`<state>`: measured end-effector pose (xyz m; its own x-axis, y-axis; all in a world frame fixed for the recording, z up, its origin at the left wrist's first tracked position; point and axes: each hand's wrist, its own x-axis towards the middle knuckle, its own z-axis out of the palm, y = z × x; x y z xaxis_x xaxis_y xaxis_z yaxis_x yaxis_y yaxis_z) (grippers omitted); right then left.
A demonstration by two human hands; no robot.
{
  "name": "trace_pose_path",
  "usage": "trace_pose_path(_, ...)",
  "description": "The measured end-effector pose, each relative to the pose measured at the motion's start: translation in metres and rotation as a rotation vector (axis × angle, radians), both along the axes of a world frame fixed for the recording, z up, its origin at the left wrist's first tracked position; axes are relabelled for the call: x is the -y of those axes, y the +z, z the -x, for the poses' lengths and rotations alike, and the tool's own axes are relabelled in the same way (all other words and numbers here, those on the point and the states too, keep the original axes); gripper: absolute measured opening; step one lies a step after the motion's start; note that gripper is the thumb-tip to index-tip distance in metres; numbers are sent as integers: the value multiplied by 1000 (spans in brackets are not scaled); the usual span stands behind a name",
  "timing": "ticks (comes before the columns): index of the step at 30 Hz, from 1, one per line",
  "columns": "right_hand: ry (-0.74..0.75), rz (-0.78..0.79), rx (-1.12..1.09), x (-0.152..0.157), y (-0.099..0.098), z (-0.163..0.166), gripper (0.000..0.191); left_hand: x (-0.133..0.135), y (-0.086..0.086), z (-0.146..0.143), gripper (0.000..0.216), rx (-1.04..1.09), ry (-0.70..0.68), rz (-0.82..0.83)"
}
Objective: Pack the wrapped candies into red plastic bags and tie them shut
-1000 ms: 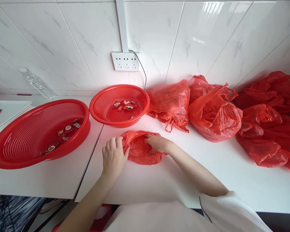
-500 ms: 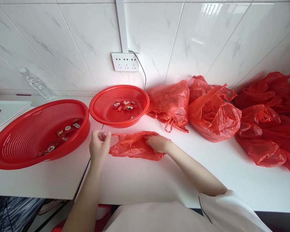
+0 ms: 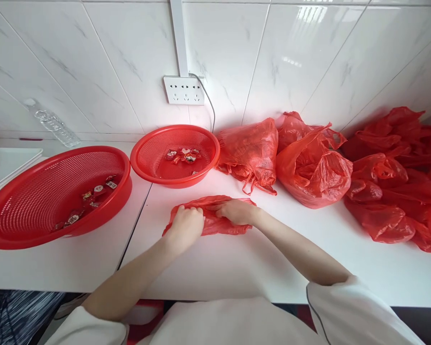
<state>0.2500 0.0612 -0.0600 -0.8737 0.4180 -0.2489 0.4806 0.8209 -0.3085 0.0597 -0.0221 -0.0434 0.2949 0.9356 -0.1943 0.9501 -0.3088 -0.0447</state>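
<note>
A thin red plastic bag [image 3: 215,227] lies crumpled on the white table in front of me. My left hand [image 3: 187,224] is closed over its left part, knuckles up, and the fingertips are hidden in the folds. Within the bag's right half, my right hand [image 3: 236,212] has its fingers bent around the plastic. The two hands are a short way apart, both low over the tabletop. Whether anything lies inside the bag cannot be made out.
Behind the bag stands a small red plastic basket [image 3: 138,165] with several wrapped pieces. A larger red basket [image 3: 127,184] tilts at the left, holding more. Filled red bags [image 3: 314,175] line the right side. A clear bottle [image 3: 53,124] leans at the wall below tiles.
My left hand has moved right from the bag's left edge, turned palm down and closed over the bag. My right hand has stayed almost in place at the bag.
</note>
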Motion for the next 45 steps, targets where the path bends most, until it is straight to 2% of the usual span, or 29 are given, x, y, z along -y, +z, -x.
trace_pose_path(3,10,82,-257,1,18,-5,42,-16,-5,14,32,79,137,29)
trace_pose_path(5,-59,90,-424,5,25,0,35,-20,-7,16,33,112,125,42)
trace_pose_path(6,-109,62,-424,7,25,5,31,-21,-8,16,34,131,115,48)
trace_pose_path(10,-284,-102,-79,13,6,25,23,-21,-10,18,34,165,112,61)
trace_pose_path(12,-301,-107,15,10,-4,24,30,-22,-6,26,40,145,148,64)
trace_pose_path(15,-256,-58,85,0,-9,8,50,-24,4,47,51,102,203,71)
trace_pose_path(18,-159,7,100,-14,-2,-9,60,-25,15,60,47,132,213,165)
trace_pose_path(21,-47,76,49,-23,9,-14,59,-19,22,53,28,146,142,247)
trace_pose_path(23,-3,111,3,-24,14,-10,50,-13,23,41,23,117,31,152)
trace_pose_path(26,-47,63,-136,-16,16,3,34,-8,16,27,42,165,-197,41)
trace_pose_path(28,-129,-29,-228,-6,12,13,25,-10,6,26,60,211,-259,80)
trace_pose_path(30,-162,-58,-212,4,3,19,20,-16,-7,31,73,227,-231,143)
trace_pose_path(34,-142,45,-49,10,-15,10,44,-29,-27,53,87,277,-152,217)
trace_pose_path(36,-152,73,-17,9,-18,-1,45,-33,-31,63,94,288,-105,249)
trace_pose_path(39,-111,132,-13,7,-8,-12,36,-38,-31,70,95,289,-67,295)
trace_pose_path(42,-72,171,-98,5,7,-9,30,-45,-29,69,86,379,-124,313)
trace_pose_path(45,-64,78,-211,-1,5,-1,50,-53,-29,67,74,492,-189,337)
